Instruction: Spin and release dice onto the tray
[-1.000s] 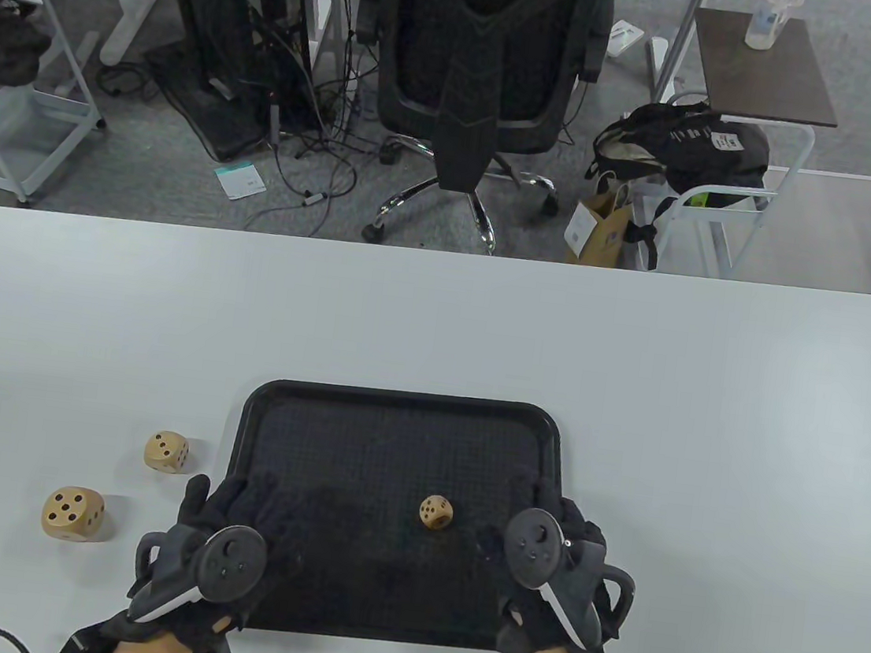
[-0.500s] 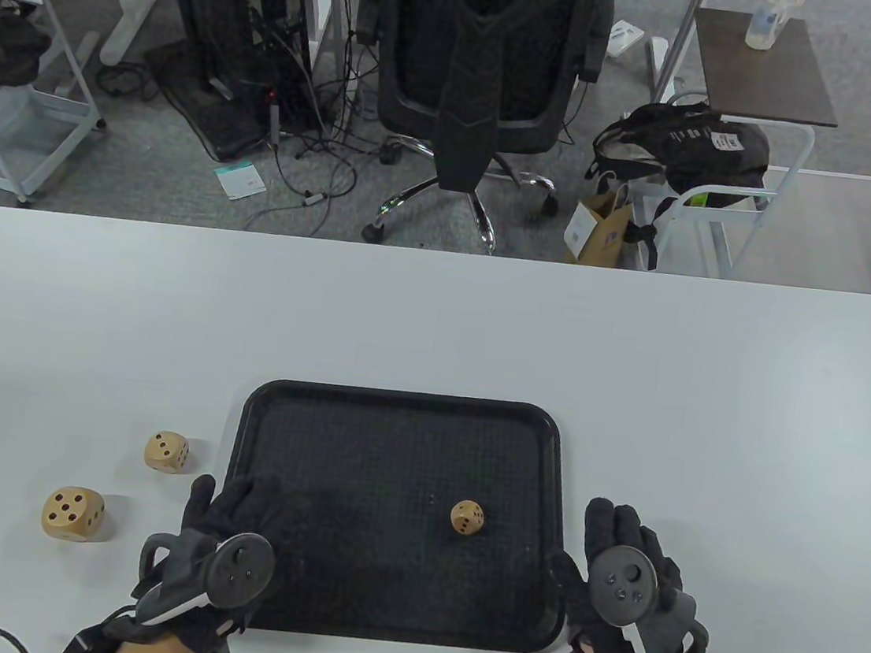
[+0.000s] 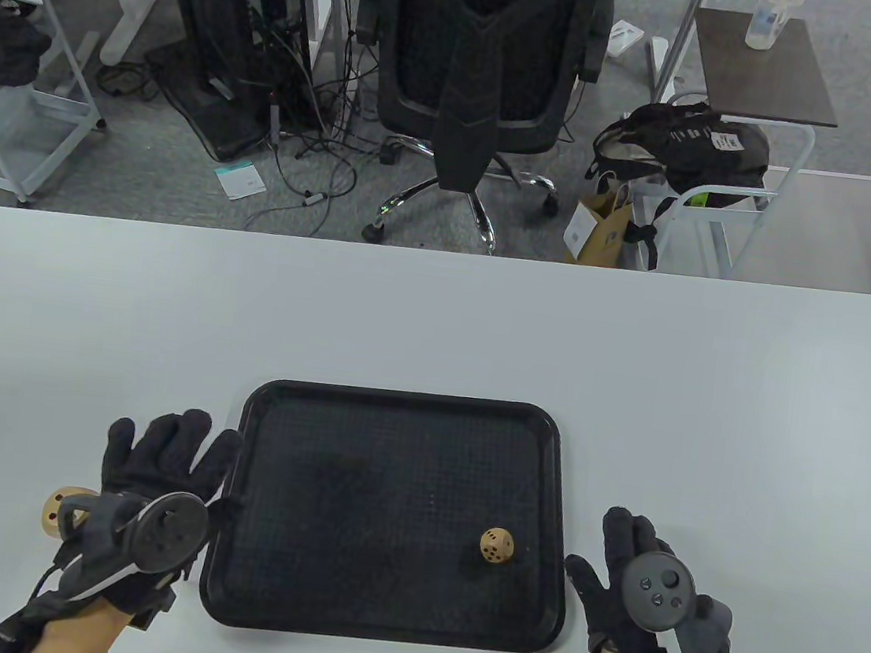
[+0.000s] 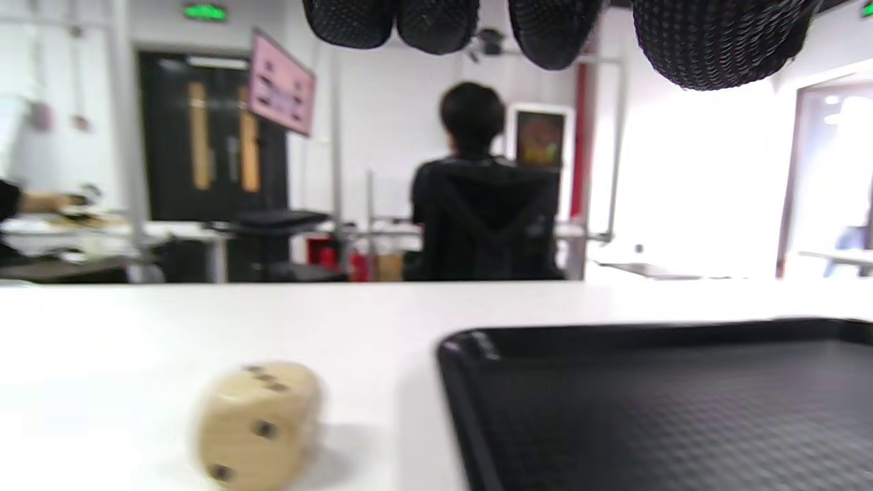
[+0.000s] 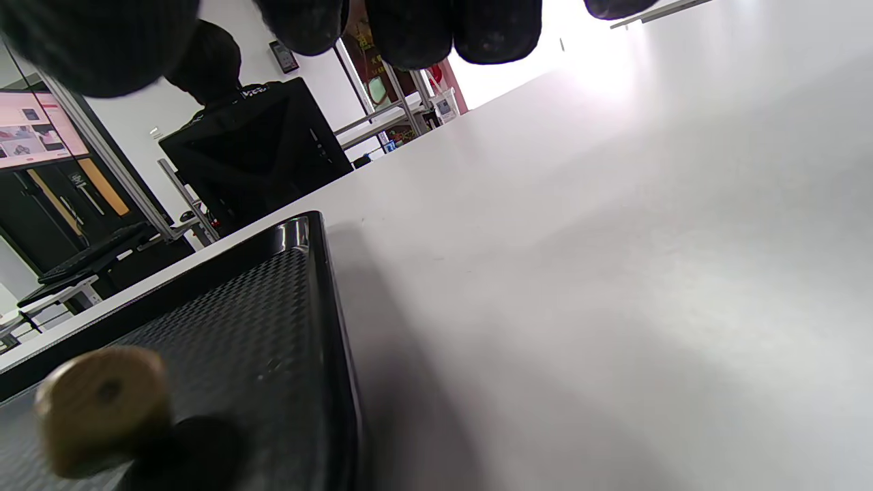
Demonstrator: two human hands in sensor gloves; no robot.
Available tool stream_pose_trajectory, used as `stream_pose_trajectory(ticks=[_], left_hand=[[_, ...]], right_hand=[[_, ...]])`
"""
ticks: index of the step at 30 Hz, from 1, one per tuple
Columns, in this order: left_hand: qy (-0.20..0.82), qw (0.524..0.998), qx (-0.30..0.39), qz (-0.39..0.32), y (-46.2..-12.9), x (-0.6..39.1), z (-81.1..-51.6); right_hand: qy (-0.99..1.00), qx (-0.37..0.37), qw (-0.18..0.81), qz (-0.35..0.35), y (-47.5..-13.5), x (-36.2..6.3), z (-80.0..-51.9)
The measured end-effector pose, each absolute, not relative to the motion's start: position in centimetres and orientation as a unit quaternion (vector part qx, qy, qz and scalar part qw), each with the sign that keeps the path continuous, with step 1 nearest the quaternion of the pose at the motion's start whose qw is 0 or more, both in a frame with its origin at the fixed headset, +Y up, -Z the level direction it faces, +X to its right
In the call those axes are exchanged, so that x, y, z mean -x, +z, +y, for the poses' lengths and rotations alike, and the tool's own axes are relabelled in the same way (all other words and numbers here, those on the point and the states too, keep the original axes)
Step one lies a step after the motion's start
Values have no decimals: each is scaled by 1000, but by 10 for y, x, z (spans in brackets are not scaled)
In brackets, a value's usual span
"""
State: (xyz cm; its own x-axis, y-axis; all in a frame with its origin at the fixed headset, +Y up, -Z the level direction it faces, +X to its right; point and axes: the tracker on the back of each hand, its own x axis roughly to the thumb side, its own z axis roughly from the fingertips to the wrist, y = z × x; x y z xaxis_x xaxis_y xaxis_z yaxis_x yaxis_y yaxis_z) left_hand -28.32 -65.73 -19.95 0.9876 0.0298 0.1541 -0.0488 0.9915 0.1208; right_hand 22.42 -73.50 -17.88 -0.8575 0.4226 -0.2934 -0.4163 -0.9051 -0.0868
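1. One small die (image 3: pixel 497 545) is sitting inside the tray (image 3: pixel 410 400), near its right wall toward the near corner; blur in the right wrist view suggests it is not yet settled.
2. Two more dice are lying on the worktop (image 3: pixel 436 319) left of the tray: a large die (image 3: pixel 60 512) is peeking out beside the left hand (image 3: pixel 145 497), and a mid-sized die (image 4: pixel 258 423) is showing only in the left wrist view, under that hand's fingers (image 4: pixel 545 27).
3. Left hand is hovering flat, fingers spread and straight, gripping nothing. Right hand (image 3: pixel 636 597) is resting open on the worktop just right of the tray, also empty.
4. Handling judgement: the dice are looking like wood, so light, rigid, not fragile, with rounded corners likely rolling freely. A thumb-and-fingertip pinch on opposite flat faces is looking best for imparting spin.
5. Clearance: most of the tray floor is lying bare; its raised rim is standing between the outer dice and the floor, so each die needs lifting over. Textured floor is probably damping any slide.
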Motion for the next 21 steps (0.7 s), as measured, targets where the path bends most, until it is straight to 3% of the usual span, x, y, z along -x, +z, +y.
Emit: stream_pose_trajectory(ticks=[4,10,14,19,21], left_hand=[[26,998,-49,-17,-205,317,-658],[37,997,21,58,-218,357,-695],[3,988,91,121,-223,377,-721],[-86,971,127,183,-221,396,-742],[-76,972,121,188,-219,400,-744]], right_hand=[[965,150,215,-12,-178,-223,-735],[964,152,217,-11,-177,-223,-735],[964,154,218,-8,-176,-224,-735],[964,153,219,-3,-176,-224,-734],[964,154,218,-2,-176,-225,-734]])
